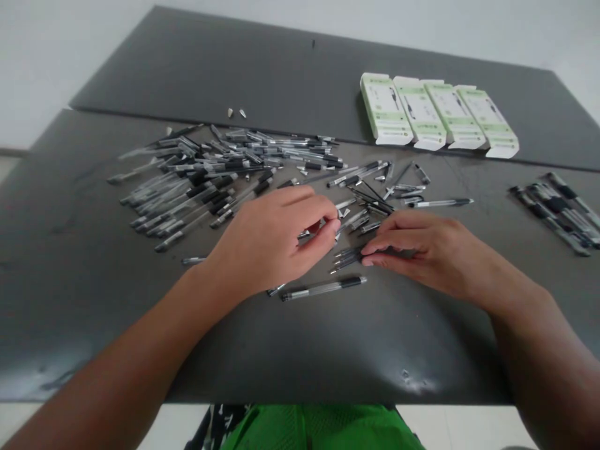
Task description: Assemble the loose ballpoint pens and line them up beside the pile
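Observation:
My left hand (pixel 281 234) hovers over the middle of the table, thumb and forefinger pinched together. Whatever it holds is too small or hidden to name. My right hand (pixel 417 250) is closed at the fingertips on a few dark pen refills (pixel 345 257), whose metal points face left. Between the hands lie small cone-shaped pen tips (pixel 344 213), pen caps (pixel 370 228) and loose black refills (pixel 372 195). A capped clear pen (pixel 323 289) with a black grip lies just in front of them.
A large heap of clear pens and pen parts (pixel 197 181) spreads across the left and centre. Several green-and-white boxes (pixel 417 112) stand in a row at the back right. A few pens (pixel 557 209) lie together at the far right. Two small tips (pixel 230 113) sit behind the heap.

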Action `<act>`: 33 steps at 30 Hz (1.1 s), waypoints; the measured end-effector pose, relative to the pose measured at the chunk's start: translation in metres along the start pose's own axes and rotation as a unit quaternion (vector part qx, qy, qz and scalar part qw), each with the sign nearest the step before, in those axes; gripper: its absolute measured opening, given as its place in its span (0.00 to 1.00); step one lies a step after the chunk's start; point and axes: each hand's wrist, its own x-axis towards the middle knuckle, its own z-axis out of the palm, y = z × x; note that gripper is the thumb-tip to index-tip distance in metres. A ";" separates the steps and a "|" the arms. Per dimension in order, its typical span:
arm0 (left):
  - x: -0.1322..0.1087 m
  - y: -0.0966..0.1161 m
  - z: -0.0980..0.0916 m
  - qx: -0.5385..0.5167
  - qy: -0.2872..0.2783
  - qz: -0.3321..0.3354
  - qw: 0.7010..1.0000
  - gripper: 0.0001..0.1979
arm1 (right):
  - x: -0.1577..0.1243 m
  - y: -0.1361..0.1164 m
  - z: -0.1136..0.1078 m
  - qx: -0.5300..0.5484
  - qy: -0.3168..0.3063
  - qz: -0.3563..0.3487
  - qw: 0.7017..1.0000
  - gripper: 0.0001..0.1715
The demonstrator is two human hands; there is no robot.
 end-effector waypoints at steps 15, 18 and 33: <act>-0.014 0.026 -0.013 -0.026 -0.273 0.073 0.959 0.15 | -0.003 -0.024 0.006 -0.013 -0.094 -0.045 0.994 0.14; -0.018 0.030 -0.008 0.015 -0.305 0.076 0.949 0.13 | -0.003 -0.031 0.004 -0.016 -0.091 -0.056 0.994 0.11; -0.009 0.026 -0.019 0.035 -0.269 0.013 0.962 0.14 | -0.011 -0.003 -0.027 -0.007 -0.021 0.012 1.000 0.14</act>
